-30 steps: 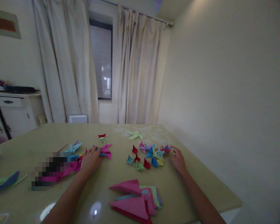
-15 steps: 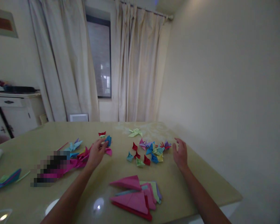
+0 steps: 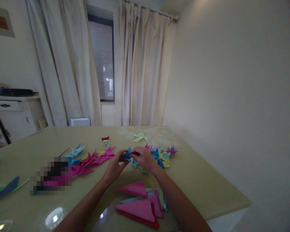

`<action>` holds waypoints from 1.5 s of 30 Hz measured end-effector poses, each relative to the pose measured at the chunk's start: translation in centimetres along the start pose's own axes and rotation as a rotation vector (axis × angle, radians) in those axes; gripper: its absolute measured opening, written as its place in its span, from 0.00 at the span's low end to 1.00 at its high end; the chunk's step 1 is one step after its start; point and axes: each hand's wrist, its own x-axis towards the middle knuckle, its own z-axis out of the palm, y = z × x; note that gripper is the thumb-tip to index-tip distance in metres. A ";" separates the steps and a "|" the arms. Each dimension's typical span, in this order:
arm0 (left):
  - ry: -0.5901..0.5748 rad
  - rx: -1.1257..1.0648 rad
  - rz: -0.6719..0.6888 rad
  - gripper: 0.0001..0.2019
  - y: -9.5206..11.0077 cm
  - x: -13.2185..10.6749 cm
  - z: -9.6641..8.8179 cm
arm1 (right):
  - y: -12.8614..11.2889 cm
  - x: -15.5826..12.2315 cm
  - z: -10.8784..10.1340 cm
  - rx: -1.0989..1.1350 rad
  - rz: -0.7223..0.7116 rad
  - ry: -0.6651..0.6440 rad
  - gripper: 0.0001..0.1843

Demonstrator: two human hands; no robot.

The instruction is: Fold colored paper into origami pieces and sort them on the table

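My left hand (image 3: 114,166) and my right hand (image 3: 143,158) meet above the middle of the table (image 3: 203,183). Both pinch a small blue folded paper piece (image 3: 128,154) between their fingertips. Just right of my hands lies a cluster of small folded pieces (image 3: 163,155) in blue, pink, purple, green and yellow. A row of pink and magenta folded shapes (image 3: 96,157) stretches to the left of my left hand. Below my forearms sits a stack of larger pink folded triangles (image 3: 140,204).
A red and green small piece (image 3: 105,140) and a light green folded shape (image 3: 139,137) lie farther back. Light blue folded paper (image 3: 76,150) and a blue-green strip (image 3: 3,188) are at the left. Curtains, a window and a white cabinet (image 3: 12,116) stand behind.
My left hand carried the blue piece from the left toward the centre. My right hand left the cluster's right side and came in to grip the same piece.
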 end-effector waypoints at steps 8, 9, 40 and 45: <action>0.110 0.837 -0.129 0.25 -3.6 -0.2 -4.8 | 2.9 0.5 -2.8 -0.280 0.202 0.292 0.10; 0.098 0.927 -0.176 0.24 -4.0 -0.5 -5.4 | 3.6 0.2 -3.3 -0.316 0.247 0.323 0.11; -0.085 1.170 -0.136 0.24 -1.3 -0.9 -4.7 | 3.5 -3.4 -1.3 -0.294 0.170 0.421 0.12; -0.114 1.202 -0.181 0.20 -0.7 -0.9 -3.7 | 3.5 -3.5 -0.9 -0.278 0.142 0.402 0.10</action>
